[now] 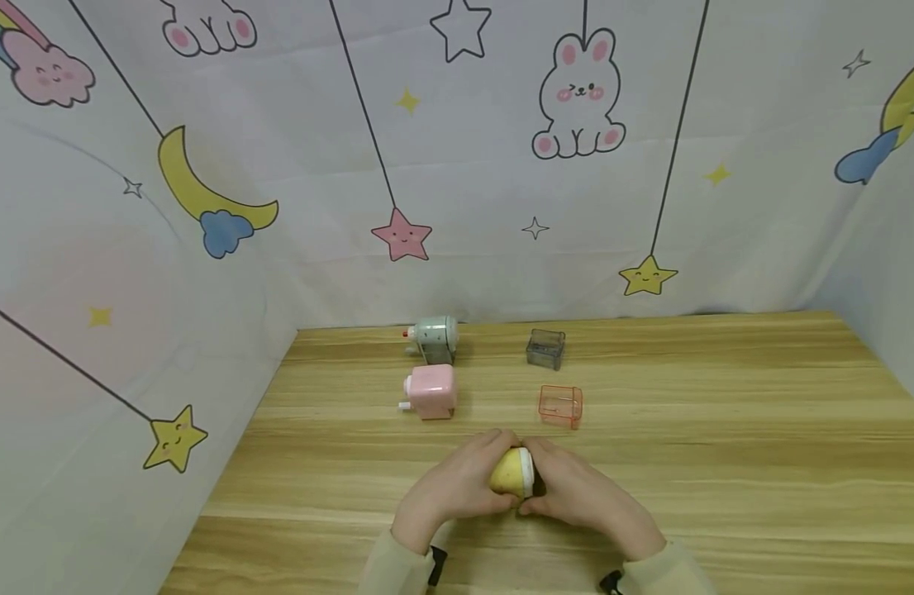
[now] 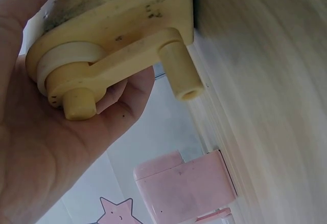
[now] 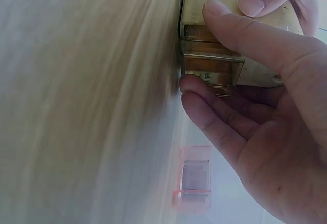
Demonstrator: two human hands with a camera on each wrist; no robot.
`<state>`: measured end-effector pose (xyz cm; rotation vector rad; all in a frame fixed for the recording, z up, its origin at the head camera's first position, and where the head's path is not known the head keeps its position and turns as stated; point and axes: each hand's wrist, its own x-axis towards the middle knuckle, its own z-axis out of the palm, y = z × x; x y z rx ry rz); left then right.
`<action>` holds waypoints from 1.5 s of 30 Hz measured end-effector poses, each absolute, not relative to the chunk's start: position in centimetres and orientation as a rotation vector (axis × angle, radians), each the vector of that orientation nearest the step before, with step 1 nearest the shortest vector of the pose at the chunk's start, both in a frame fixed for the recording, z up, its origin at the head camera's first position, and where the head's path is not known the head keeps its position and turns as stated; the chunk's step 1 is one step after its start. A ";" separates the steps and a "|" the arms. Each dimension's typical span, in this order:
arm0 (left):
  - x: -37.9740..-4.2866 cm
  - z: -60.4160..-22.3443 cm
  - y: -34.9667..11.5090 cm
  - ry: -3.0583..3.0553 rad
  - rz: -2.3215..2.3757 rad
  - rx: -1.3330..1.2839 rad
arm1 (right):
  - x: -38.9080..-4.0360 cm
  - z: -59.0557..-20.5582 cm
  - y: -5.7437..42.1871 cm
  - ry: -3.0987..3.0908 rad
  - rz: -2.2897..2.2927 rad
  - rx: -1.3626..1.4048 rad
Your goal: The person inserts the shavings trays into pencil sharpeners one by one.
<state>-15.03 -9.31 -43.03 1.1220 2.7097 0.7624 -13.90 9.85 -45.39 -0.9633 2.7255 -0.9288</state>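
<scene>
Both hands hold a yellow crank pencil sharpener (image 1: 507, 473) low over the table's near middle. My left hand (image 1: 464, 481) curls round the crank side; in the left wrist view the yellow crank handle (image 2: 183, 70) sticks out past the fingers. My right hand (image 1: 579, 489) grips the opposite end, thumb on the yellow casing and fingertips at the clear, amber-looking shavings drawer (image 3: 212, 64). Farther back stand a pink crank sharpener (image 1: 433, 392) and a pale green one (image 1: 436, 337). Part of the yellow sharpener is hidden behind the fingers.
A clear orange-edged drawer (image 1: 560, 405) lies beyond my right hand, with a smoky grey drawer (image 1: 546, 350) behind it. The wood-grain table (image 1: 725, 463) meets a white printed curtain (image 1: 487, 198) at the back and sides.
</scene>
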 end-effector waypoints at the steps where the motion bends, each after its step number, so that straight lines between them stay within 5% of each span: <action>1: -15.0 -43.0 -9.3 2.710 0.762 1.124 | -13.9 -45.4 9.8 2.724 -0.933 -0.966; 45: -15.0 -43.3 -9.4 2.728 0.760 1.148 | -14.3 -45.8 9.3 2.678 -1.042 -0.986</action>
